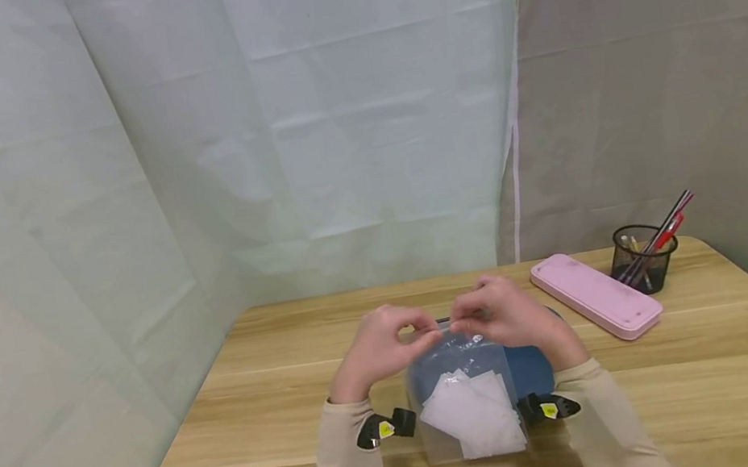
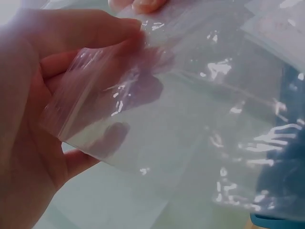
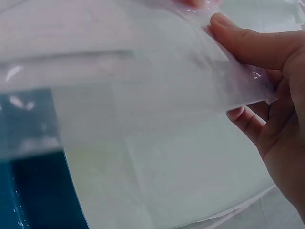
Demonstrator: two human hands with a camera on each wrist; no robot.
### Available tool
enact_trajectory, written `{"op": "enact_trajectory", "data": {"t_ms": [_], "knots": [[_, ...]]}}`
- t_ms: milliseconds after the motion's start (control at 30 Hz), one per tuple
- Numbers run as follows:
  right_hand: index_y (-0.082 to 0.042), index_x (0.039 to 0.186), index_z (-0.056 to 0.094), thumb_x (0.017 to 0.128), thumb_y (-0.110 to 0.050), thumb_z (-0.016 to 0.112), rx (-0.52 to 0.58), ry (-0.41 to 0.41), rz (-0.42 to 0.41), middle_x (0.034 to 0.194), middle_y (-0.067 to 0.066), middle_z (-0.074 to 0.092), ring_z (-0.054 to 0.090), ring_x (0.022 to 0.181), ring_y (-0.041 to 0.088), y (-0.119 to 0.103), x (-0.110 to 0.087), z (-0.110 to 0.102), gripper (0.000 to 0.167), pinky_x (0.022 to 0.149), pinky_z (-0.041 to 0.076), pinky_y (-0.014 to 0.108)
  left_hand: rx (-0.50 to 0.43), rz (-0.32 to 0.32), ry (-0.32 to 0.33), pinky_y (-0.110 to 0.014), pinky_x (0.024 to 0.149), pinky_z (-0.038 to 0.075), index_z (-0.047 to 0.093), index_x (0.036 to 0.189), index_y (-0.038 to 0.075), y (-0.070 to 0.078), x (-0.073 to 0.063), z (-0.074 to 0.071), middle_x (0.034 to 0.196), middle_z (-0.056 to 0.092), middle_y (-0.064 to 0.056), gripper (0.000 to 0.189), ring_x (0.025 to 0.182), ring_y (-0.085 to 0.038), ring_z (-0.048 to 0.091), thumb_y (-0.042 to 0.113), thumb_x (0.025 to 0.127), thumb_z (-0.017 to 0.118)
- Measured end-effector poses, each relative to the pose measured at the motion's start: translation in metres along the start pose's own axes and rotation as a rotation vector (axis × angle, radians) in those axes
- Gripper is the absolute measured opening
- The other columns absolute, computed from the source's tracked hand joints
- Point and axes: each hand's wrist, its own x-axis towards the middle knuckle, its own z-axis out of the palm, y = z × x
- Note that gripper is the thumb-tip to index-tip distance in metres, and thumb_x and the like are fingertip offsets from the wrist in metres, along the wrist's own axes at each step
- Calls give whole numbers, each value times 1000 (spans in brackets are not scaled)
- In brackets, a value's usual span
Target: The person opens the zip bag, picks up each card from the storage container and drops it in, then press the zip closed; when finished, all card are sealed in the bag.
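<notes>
A clear zip-lock plastic bag (image 1: 436, 440) hangs upright between my hands in the head view, with several flat white pieces (image 1: 476, 413) lying in its lower part. My left hand (image 1: 387, 343) pinches the bag's top edge between thumb and fingers, left of its middle. Just to the right, my right hand (image 1: 505, 316) pinches the same edge, fingertips close to the left ones. The left wrist view shows the zip strip (image 2: 78, 102) running beside my left thumb. Seen from the right wrist, my right thumb (image 3: 257, 45) presses the film from the front, fingers behind it.
Behind the bag, partly hidden, is a blue object (image 1: 530, 372) with a rounded edge. A pink pencil case (image 1: 597, 294) lies at the back right of the wooden table (image 1: 718, 367), beside a black mesh pen holder (image 1: 646, 264). Curtains hang behind.
</notes>
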Motion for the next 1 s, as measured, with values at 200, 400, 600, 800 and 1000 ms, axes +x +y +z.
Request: {"op": "enact_trajectory", "data": {"t_ms": [200,400,600,800,1000], "knots": [[-16,78,69,79,-6,77,32,-12,13,60,-10,59,46,54,-2,1,0,0,13,61,39,20,68,78,66,-25,72,49,72,81,15,-1,0,2,74,72,6,6,68,-7,65,19,85,74],[-12,84,69,90,-14,68,192,-121,138,62,-3,63,51,55,-4,-1,2,-3,6,52,43,15,111,152,119,-23,69,46,70,76,16,0,1,0,68,69,7,8,63,-6,63,16,82,75],[-13,96,69,89,-16,70,158,-175,201,70,-4,67,52,59,-5,-6,4,-5,8,56,46,18,124,159,122,-24,69,47,70,74,16,-1,1,1,66,68,8,9,61,-4,62,16,83,74],[-17,97,68,90,-13,69,187,-205,220,63,-6,62,48,54,-5,-8,4,-7,8,52,44,18,127,163,107,-24,70,47,72,77,17,0,2,2,67,68,9,8,61,-5,63,16,84,73],[-17,95,70,89,-11,69,163,-179,179,65,-7,63,44,53,-7,-8,4,-6,8,51,42,16,130,172,112,-24,69,47,72,78,17,1,3,4,66,67,9,6,59,-8,62,16,84,73]]}}
